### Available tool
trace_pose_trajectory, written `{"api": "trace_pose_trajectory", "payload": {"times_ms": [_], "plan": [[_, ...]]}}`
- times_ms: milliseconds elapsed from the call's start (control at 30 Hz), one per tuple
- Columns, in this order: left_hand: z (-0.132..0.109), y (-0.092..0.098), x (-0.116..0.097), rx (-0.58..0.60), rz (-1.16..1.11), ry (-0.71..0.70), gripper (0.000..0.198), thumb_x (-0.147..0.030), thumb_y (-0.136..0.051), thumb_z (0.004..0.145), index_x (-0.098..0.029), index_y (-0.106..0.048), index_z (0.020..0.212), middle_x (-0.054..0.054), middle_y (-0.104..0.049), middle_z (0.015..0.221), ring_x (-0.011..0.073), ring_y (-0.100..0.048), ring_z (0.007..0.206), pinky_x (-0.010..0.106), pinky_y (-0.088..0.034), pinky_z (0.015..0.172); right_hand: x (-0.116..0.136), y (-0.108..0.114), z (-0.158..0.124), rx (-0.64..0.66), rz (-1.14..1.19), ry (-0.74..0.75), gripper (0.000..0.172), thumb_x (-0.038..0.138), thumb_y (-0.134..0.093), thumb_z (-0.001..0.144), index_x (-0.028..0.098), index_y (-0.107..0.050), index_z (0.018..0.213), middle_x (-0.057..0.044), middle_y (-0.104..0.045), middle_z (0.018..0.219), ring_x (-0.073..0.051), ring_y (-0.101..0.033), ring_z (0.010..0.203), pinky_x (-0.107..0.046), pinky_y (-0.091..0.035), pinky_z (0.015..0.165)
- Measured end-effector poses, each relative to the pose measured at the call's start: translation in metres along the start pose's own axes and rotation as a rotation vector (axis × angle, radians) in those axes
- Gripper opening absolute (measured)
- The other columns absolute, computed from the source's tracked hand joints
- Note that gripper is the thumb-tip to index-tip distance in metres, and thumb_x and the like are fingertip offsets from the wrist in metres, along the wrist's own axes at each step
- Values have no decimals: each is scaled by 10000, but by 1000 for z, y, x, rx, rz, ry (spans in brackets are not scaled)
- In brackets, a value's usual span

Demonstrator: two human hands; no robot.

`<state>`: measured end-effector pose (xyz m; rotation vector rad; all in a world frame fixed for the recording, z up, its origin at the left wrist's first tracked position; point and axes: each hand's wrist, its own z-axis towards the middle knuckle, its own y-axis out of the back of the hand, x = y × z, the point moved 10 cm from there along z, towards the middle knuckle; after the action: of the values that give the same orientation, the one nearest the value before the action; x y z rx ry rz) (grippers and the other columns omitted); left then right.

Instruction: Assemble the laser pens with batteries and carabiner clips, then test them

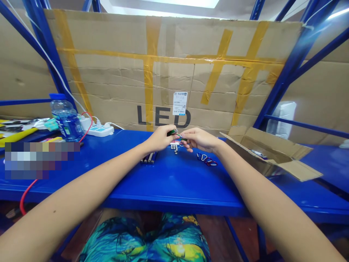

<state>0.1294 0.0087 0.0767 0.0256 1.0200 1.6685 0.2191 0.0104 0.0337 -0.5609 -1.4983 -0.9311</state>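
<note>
Above the blue table, my left hand [163,137] is closed around a small green tube [171,132] with a shiny metal end, perhaps a mini flashlight. My right hand [200,139] meets it fingertip to fingertip, pinching a thin green metal piece [183,138] that looks like a carabiner; its full shape is covered by the fingers. Just below the hands lie several small silver round pieces [174,148]. Dark metal tubes [148,158] rest side by side under my left wrist. Several coloured carabiners [207,159] form a row below my right hand.
An open cardboard box [261,153] with metal items stands at the right. On the left are a water bottle [67,118], a white power strip [99,129] and a red cable [25,194]. Behind the blue table [174,185] rises a large cardboard sheet [114,83] between blue posts.
</note>
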Motion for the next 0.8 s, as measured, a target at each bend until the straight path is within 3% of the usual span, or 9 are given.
{"api": "trace_pose_trajectory", "payload": {"times_ms": [400,500,600,800], "plan": [[1,-2,2,-36,16,-30,128,-183,-549,807,-174,-507,687,2,-556,712,145,-510,715,283,-373,662,8,5,6,-161,-176,136,248,178,-496,847,179,-515,600,56,-338,504,-82,-359,436,-244,-355,446],[1,-5,7,-11,65,7,137,-231,-551,821,-182,-483,713,0,-547,713,149,-500,706,291,-364,647,10,8,7,-197,-288,165,262,159,-469,829,184,-469,568,53,-357,480,-85,-407,416,-242,-340,441],[-1,-6,9,29,90,28,130,-292,-554,836,-195,-473,867,13,-565,796,157,-503,725,302,-372,647,12,13,7,-237,-434,169,262,162,-457,825,185,-462,565,42,-419,446,-97,-451,412,-244,-343,456],[-3,-8,0,95,198,-57,100,-251,-433,900,-198,-482,969,68,-612,909,191,-558,817,330,-403,711,9,22,6,-337,-685,85,273,188,-431,866,178,-501,602,30,-466,393,-109,-449,400,-255,-318,492]]}}
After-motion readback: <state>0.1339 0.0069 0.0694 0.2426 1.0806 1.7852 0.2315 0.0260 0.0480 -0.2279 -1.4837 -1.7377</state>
